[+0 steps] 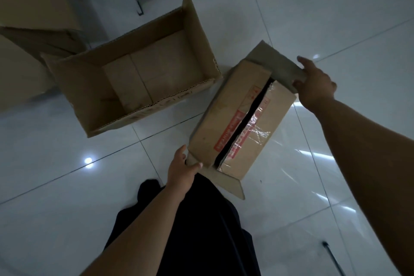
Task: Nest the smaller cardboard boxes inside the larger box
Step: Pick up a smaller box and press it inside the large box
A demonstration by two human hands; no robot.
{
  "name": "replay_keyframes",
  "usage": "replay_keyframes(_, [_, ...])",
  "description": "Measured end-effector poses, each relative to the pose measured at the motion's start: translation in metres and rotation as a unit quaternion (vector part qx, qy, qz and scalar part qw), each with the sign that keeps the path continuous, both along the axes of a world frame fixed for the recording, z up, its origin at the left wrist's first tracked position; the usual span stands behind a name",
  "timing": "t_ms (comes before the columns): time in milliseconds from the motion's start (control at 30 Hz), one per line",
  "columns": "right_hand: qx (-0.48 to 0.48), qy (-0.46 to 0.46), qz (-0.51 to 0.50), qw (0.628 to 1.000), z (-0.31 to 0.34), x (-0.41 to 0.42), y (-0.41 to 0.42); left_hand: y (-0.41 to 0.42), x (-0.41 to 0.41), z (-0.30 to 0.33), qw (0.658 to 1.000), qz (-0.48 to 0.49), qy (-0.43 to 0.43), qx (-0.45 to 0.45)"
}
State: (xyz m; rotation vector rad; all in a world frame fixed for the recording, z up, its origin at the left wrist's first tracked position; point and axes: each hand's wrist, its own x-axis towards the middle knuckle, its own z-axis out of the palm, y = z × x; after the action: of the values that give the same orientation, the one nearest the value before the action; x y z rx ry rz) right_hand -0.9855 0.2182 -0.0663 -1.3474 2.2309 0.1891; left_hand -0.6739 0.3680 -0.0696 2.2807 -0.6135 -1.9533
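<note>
We hold the smaller box point(242, 119) over the tiled floor point(336, 18), its long axis running from near-left to far-right, the taped seam up. Our left hand point(181, 170) pinches the near flap and our right hand point(313, 87) grips the far flap. The larger box point(74, 78) sits open at far left, just beside it. Cardboard at the far-left edge is cut off.
</note>
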Motion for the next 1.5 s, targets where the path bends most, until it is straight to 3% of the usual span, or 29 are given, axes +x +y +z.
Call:
replay_keyframes(133, [-0.065,-0.108,-0.138,0.982,-0.006,-0.003,0.001,-0.009,0.005,-0.005,0.999,-0.034,-0.014,-0.006])
replay_keyframes(333, [-0.070,-0.088,-0.167,0.980,-0.019,-0.002,0.010,-0.008,0.008,-0.014,0.999,0.007,-0.048,-0.007])
replay_keyframes(400, [-0.077,-0.112,-0.174,0.975,-0.019,0.004,0.015,-0.010,0.006,-0.015,0.997,0.058,-0.051,0.003])
replay_keyframes(533, [-0.079,-0.150,-0.175,0.970,-0.012,0.009,0.027,-0.016,0.003,-0.016,0.966,0.256,-0.023,0.011])
replay_keyframes(633, [-0.075,-0.162,-0.175,0.968,-0.009,0.005,0.035,-0.025,0.000,-0.015,0.950,0.313,-0.016,-0.006])
replay_keyframes(833, [-0.083,-0.186,-0.218,0.955,-0.008,-0.012,0.061,-0.042,-0.010,-0.002,0.976,0.204,0.064,-0.047])
replay_keyframes(1100, [-0.096,-0.182,-0.255,0.945,-0.010,-0.023,0.119,-0.067,-0.005,-0.004,0.993,0.005,0.063,-0.101])
replay_keyframes(1500, [-0.071,-0.191,-0.224,0.953,-0.005,-0.021,0.105,-0.048,0.022,-0.007,0.994,0.011,0.027,-0.103])
